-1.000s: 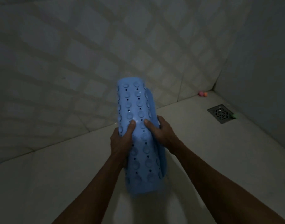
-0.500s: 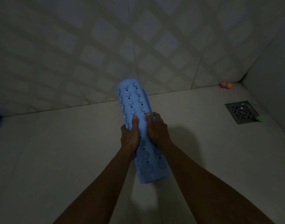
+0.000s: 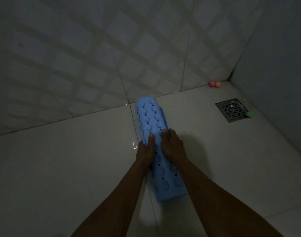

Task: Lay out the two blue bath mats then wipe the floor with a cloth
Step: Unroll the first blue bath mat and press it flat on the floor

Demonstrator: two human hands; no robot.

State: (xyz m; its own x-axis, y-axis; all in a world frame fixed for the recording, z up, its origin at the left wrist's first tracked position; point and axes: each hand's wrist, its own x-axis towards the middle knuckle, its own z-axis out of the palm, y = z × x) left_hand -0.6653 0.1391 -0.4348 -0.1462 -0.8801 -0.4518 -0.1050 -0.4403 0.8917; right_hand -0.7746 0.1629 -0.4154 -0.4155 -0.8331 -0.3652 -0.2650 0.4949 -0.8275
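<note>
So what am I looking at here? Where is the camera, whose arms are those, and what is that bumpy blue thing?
There is no machine here: a person wears a camera on the head, so the one picture looks forward and down along their own arms. The left hand and right hand both grip a rolled blue bath mat, its suction cups facing outward. It is still rolled, not laid out. Below is a pale tiled floor in a dim bathroom corner, with what looks like a little water beside the mat. To the right is a metal floor drain with a small green thing at its edge. In the far corner lie two small things, pink and orange; what they are is unclear.
</note>
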